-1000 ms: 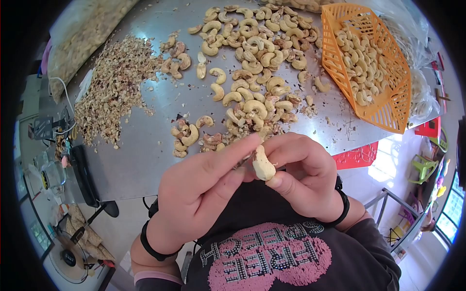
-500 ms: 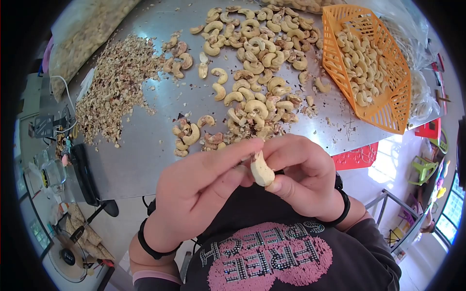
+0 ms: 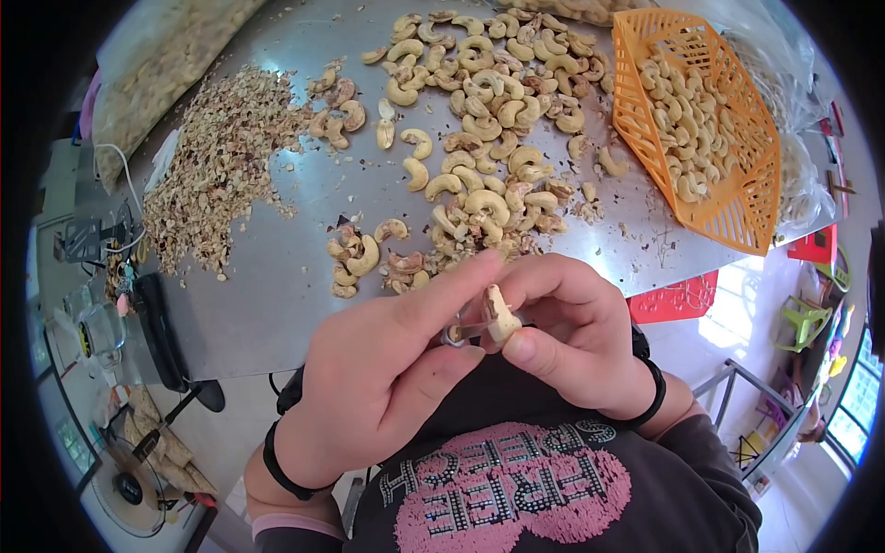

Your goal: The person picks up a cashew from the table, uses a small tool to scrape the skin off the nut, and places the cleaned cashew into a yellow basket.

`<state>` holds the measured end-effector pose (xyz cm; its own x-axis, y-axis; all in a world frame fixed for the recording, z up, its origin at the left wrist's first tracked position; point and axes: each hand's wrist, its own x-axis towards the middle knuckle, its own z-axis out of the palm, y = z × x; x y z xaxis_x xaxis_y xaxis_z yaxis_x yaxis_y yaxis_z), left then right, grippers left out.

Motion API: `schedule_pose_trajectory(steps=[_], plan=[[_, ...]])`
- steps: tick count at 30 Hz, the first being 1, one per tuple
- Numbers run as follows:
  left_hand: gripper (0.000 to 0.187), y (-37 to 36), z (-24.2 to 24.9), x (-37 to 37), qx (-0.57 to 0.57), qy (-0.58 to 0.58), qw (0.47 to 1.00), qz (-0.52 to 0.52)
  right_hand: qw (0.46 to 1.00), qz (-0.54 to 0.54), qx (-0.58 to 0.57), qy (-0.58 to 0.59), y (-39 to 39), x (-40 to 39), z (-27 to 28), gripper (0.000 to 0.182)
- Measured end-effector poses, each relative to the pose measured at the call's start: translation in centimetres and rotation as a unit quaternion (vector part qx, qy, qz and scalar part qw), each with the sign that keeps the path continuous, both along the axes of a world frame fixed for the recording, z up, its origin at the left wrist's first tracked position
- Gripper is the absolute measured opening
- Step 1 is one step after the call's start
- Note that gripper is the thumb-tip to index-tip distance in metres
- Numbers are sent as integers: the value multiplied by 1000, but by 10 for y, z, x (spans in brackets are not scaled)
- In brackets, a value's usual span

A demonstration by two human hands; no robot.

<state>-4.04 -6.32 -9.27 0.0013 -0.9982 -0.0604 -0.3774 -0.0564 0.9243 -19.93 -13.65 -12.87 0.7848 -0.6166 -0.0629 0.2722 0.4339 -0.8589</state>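
Observation:
A cashew nut (image 3: 501, 318), pale with some brown skin on one side, sits between the thumb and fingers of my right hand (image 3: 576, 336). Pinched in my left hand (image 3: 387, 359) is a small metal blade (image 3: 473, 326), its thin edge against the nut; most of the tool is hidden by my fingers. Just beyond my hands, a pile of cashews (image 3: 484, 207) with patches of brown skin spreads over the metal table (image 3: 263, 327). A smaller group of cashews (image 3: 364, 256) lies beyond my left hand.
At the right, an orange basket (image 3: 636, 138) contains pale cashews. A heap of skin scraps and crumbs (image 3: 226, 170) covers the left part of the table, beside a large clear bag of nuts (image 3: 171, 74). Below the table's right edge shows a red container (image 3: 678, 297).
The cashew has been turned in my right fingers, showing its brown-skinned side. My left thumb has moved down and away, so the blade now shows.

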Motion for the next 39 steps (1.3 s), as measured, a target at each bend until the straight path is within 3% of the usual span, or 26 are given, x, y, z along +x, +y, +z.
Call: schedule_pose_trajectory(steps=[5,16,20,26,28,39], plan=[[37,0,-1,-1,-33,-15,999,3,1000,-2,15,-6,0,0,-1,18],[33,-2,-4,-1,-75,-145,986,-36,992,-24,-119,44,0,-3,-7,16],[31,-3,-5,-1,-77,-149,985,-32,995,-22,-87,33,1,-3,-7,17],[29,-3,-8,2,-58,-75,995,-36,1000,8,11,-12,1,-3,-3,18],[34,-1,-7,-2,-12,29,999,22,999,21,35,-17,-2,-4,-2,18],[41,1,-3,-4,16,47,999,-20,997,22,51,-44,-3,-1,-2,16]])
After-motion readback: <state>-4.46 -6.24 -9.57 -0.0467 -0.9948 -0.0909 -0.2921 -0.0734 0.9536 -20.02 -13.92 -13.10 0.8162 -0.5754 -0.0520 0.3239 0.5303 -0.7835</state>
